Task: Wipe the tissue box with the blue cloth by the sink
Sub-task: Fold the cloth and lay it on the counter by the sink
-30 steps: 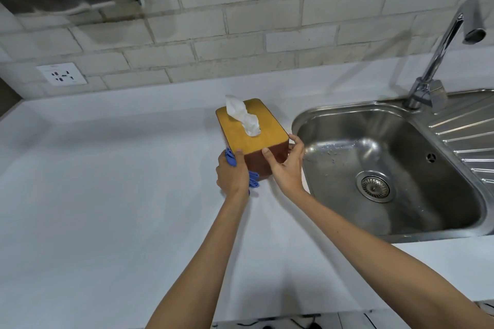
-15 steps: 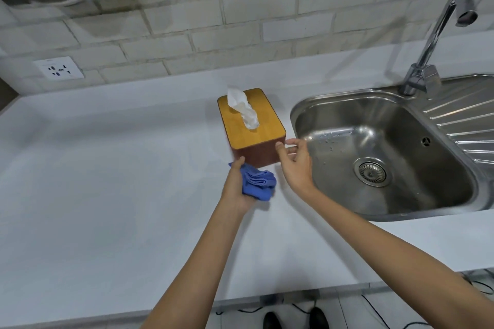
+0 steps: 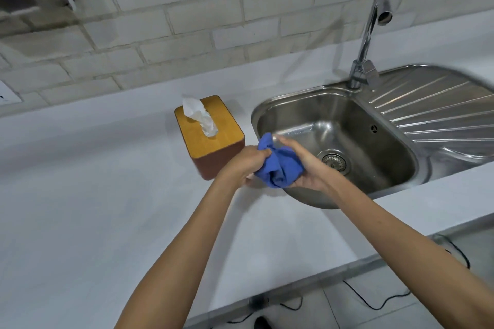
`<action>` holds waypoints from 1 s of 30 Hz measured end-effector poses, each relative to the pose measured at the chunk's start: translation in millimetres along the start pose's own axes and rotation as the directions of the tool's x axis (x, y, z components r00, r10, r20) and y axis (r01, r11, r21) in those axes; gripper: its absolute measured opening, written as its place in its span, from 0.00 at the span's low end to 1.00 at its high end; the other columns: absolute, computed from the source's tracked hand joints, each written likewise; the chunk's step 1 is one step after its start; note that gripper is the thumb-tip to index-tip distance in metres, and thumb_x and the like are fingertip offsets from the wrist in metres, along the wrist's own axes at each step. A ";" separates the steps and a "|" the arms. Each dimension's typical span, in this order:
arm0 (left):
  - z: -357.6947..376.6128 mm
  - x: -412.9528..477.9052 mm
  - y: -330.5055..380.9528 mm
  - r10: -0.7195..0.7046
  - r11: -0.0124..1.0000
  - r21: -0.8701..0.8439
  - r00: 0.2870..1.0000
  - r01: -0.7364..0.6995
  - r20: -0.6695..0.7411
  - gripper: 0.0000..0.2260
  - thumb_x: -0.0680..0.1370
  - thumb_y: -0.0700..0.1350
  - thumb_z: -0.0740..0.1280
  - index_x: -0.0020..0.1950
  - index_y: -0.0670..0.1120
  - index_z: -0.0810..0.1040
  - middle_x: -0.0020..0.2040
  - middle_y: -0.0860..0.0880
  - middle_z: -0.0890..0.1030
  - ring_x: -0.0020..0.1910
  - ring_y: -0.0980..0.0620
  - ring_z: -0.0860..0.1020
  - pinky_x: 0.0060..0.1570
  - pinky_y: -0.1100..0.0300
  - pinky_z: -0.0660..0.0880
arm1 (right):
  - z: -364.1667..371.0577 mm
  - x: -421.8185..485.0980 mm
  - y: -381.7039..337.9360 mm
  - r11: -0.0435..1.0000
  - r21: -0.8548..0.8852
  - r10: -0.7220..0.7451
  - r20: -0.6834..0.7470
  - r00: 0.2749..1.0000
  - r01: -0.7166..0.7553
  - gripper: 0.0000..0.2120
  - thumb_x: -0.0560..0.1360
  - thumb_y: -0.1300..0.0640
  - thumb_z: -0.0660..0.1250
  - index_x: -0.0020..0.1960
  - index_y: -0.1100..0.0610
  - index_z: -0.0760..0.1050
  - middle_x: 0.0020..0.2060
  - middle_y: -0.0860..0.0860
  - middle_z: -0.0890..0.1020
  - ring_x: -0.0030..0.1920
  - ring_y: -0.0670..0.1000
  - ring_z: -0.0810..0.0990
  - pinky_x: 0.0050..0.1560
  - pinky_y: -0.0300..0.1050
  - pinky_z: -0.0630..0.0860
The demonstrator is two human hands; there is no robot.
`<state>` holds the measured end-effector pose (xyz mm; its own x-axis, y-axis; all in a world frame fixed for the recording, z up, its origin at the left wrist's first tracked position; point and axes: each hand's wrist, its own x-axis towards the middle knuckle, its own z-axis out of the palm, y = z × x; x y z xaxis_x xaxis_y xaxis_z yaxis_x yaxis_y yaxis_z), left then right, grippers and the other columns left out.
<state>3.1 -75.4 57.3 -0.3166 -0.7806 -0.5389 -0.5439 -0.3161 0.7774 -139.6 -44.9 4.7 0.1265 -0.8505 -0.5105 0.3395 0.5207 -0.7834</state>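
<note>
Between box and basin, both hands bunch the blue cloth [image 3: 279, 165].

Left hand [image 3: 242, 165] has a closed grip on one end, while the right hand [image 3: 307, 165] cups the cloth from the other side, fingers partly curled. Soft and limp, it should wad easily; best gathered into a pad. Just left, the tissue box [image 3: 211, 136] stands untouched on the counter [image 3: 93, 195]: probably light, liable to slide, so steady its side. Its tissue [image 3: 200, 117] tears easily; the sink [image 3: 401, 189] crowds the right.

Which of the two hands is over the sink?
The right hand, cupping the blue cloth above the sink rim; the left hand grips it over the white counter.
</note>
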 end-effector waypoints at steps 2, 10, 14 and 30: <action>6.9 3.7 7.6 0.045 0.999 0.008 0.997 -0.044 -0.065 0.15 0.81 0.47 0.57 0.65 0.41 0.71 0.53 0.46 0.74 0.50 0.49 0.72 0.42 0.60 0.71 | -15.1 -5.5 -0.2 0.996 -0.086 -0.020 -0.033 0.999 0.018 0.15 0.76 0.46 0.64 0.54 0.56 0.78 0.45 0.52 0.85 0.41 0.48 0.84 0.39 0.42 0.81; 32.0 18.4 -20.6 0.009 0.905 -0.424 0.996 -0.045 -0.087 0.16 0.77 0.50 0.66 0.60 0.42 0.75 0.57 0.43 0.81 0.56 0.44 0.80 0.55 0.49 0.78 | -85.3 -36.3 -9.5 0.955 -0.282 -0.164 -0.257 0.952 0.088 0.08 0.73 0.60 0.69 0.52 0.58 0.80 0.49 0.54 0.84 0.52 0.55 0.81 0.47 0.41 0.78; 56.3 15.3 -50.9 -0.024 0.968 -0.250 0.999 0.017 -0.025 0.13 0.76 0.45 0.69 0.58 0.43 0.74 0.51 0.45 0.81 0.43 0.50 0.80 0.42 0.59 0.77 | -106.9 -58.1 -8.2 0.891 -0.448 -0.014 -0.185 0.983 -0.071 0.17 0.74 0.60 0.69 0.61 0.64 0.76 0.53 0.55 0.82 0.51 0.53 0.81 0.48 0.39 0.78; 132.8 -16.1 -85.7 0.171 0.966 0.213 0.980 -0.146 -0.104 0.10 0.77 0.49 0.67 0.42 0.45 0.69 0.44 0.43 0.77 0.40 0.46 0.76 0.38 0.58 0.76 | -154.0 -105.0 22.1 0.573 -0.745 0.116 -0.338 0.934 -0.341 0.15 0.70 0.58 0.74 0.52 0.65 0.76 0.39 0.56 0.79 0.35 0.51 0.77 0.31 0.40 0.80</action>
<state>-48.4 35.9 -43.7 -0.3223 -0.8752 -0.3608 -0.6449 -0.0761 0.7605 -289.0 67.4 -13.6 -0.1578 -0.7087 -0.6876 -0.5428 0.6440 -0.5392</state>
